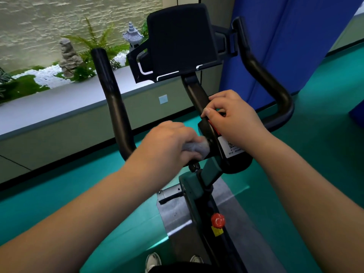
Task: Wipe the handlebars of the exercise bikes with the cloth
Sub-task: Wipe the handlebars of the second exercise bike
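Observation:
An exercise bike stands in front of me with black U-shaped handlebars: a left bar (114, 99) and a right bar (271, 85). My left hand (167, 142) is closed on a grey cloth (197, 147), pressing it around the horizontal bar just left of the centre clamp. My right hand (234, 117) grips the black console stem (197, 93) where it meets the clamp, thumb on top. A dark tablet holder (179, 40) sits above the stem. The bar section under the cloth is hidden.
A red knob (217, 220) sticks out of the teal bike frame (208, 172) below. A grey ledge (59, 103) with plants and stones runs along the left. A blue padded wall (285, 36) is at the right. The floor (315, 154) is green.

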Available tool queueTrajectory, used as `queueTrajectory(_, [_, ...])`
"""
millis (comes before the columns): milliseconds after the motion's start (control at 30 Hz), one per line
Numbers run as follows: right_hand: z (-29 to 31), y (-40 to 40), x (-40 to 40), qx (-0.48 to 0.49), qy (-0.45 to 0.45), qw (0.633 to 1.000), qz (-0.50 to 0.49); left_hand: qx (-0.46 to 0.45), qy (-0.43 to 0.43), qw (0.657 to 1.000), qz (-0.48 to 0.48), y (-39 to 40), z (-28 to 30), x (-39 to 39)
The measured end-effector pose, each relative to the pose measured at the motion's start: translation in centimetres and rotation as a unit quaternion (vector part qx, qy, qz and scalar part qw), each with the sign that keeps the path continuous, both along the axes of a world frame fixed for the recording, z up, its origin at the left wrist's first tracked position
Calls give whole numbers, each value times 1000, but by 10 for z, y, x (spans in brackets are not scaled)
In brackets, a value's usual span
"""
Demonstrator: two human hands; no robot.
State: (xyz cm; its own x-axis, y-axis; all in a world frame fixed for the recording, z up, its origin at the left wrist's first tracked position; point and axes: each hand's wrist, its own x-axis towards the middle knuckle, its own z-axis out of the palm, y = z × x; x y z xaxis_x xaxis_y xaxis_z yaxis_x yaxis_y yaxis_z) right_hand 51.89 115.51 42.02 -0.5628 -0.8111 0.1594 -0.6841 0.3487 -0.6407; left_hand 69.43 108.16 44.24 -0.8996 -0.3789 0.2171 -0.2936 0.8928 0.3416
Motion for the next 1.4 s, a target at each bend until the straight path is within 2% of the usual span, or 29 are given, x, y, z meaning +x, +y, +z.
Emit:
queueTrajectory(133, [0,1,0,0,-6,1000,-1,113,-58,990,65,-19,14,14])
queueTrajectory(300, [0,1,-1,-4,-1,1000,-2,114,-125,984,60,-22,8,-26])
queueTrajectory(467, [-2,-1,0,-4,-9,1000,1,120,-226,966,39,-52,19,-8])
queueTrajectory(700, [-3,-1,-2,-19,-8,1000,-7,133,-153,979,34,-32,5,-41])
queueTrajectory(867, [-3,-2,0,-13,-12,1000,0,172,-224,959,27,-52,16,-21])
queueTrajectory(1067, [-1,0,-1,-14,-15,1000,-2,183,-172,968,6,-43,2,-49])
queueTrajectory(1267, [1,-1,2,2,-16,1000,-5,178,-311,930,-82,-81,29,-12])
queueTrajectory(1400, [3,-7,6,24,8,999,-29,140,-241,955,-98,-68,11,-40])
